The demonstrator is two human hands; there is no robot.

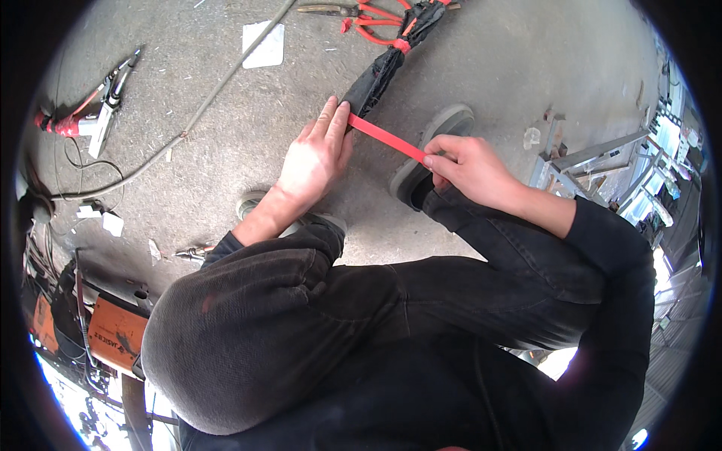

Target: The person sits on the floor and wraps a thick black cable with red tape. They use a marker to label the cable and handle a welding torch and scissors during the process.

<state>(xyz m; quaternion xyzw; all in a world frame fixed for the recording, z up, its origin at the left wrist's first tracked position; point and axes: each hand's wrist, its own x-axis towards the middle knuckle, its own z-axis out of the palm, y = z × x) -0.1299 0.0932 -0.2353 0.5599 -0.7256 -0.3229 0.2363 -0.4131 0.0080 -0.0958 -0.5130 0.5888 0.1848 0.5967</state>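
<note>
A long bundle wrapped in black material (374, 81) runs from the upper middle down to my hands. My left hand (312, 159) grips its near end, fingers laid over the top and the thumb hidden. From under those fingertips a strip of red tape (387, 138) stretches taut to the lower right. My right hand (475, 171) pinches the tape's other end between thumb and fingers, above my shoe. Farther up, a red band (401, 46) circles the bundle, and red cables (380, 21) fan out beside it.
Pliers (331, 10) lie by the red cables. A grey hose (214, 92) crosses the concrete floor at left, near a clamp-like tool with a red grip (107, 105). An orange machine (116, 333) stands lower left, a metal frame (594, 165) at right. White sheet (264, 45) lies above.
</note>
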